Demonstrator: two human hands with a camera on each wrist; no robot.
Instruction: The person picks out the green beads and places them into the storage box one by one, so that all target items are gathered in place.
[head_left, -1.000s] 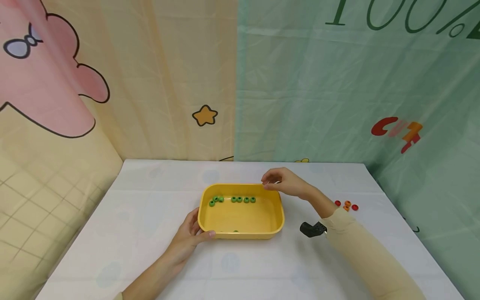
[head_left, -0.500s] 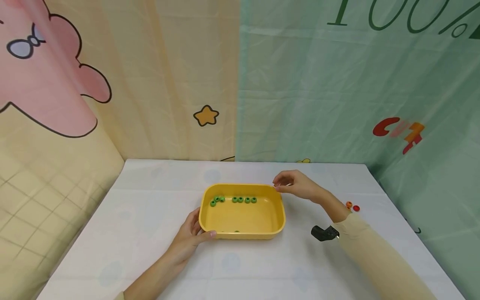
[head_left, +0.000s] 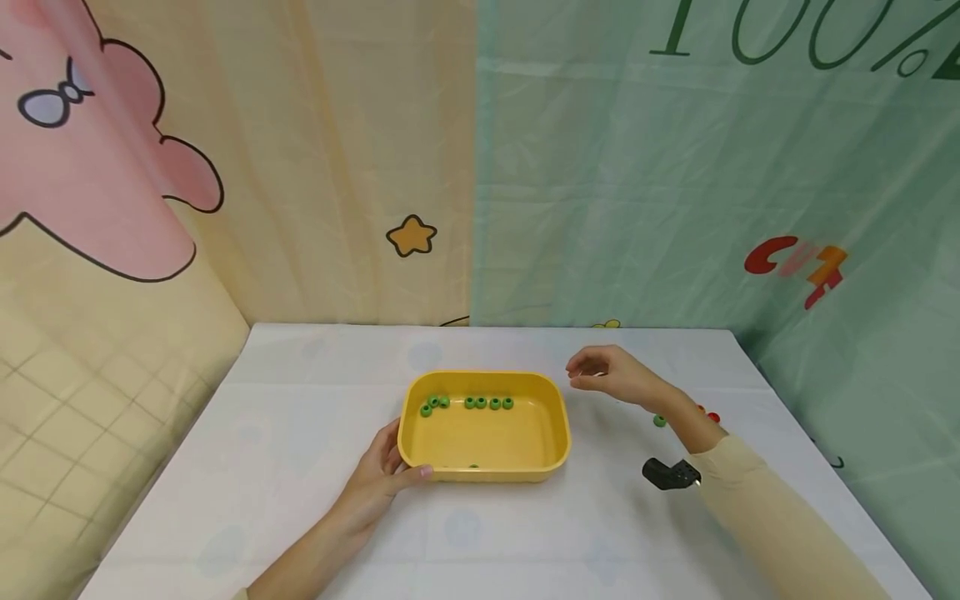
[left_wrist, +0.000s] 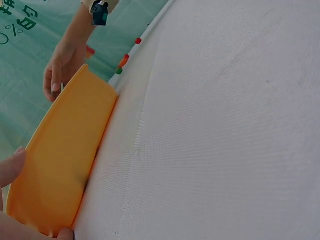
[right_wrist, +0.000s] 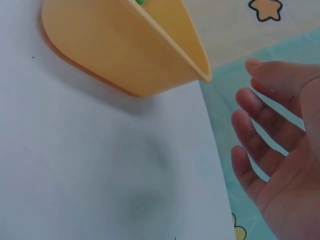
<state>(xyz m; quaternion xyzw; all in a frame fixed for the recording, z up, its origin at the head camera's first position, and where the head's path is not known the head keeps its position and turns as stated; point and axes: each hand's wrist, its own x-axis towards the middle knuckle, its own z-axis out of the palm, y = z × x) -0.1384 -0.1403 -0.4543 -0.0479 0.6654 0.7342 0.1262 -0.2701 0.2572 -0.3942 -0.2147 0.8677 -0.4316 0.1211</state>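
My left hand (head_left: 367, 483) grips the front left corner of a yellow plastic tray (head_left: 495, 476), its thumb over the rim and its fingers around the side. Along the tray's back wall lie several green beads (head_left: 482, 402), and part of another shows at the front. To the right of the tray, my right hand (head_left: 621, 375) hangs above the table. Its fingers (right_wrist: 270, 120) are loosely bent, with nothing between them in the right wrist view. Under the right forearm a green bead (head_left: 660, 421) and a red bead (head_left: 714, 418) show on the table; the arm partly hides this group.
The white cloth-covered table (head_left: 465, 550) ends at printed curtains (head_left: 600, 183) at the back and sides. In the left wrist view, orange and red beads (left_wrist: 123, 61) lie beyond the tray. A black device (head_left: 670, 473) is strapped at the right wrist.
My right hand has moved rightward from over the tray's back right rim to beside the tray. A green bead now shows near the forearm. The left hand and tray stay put.
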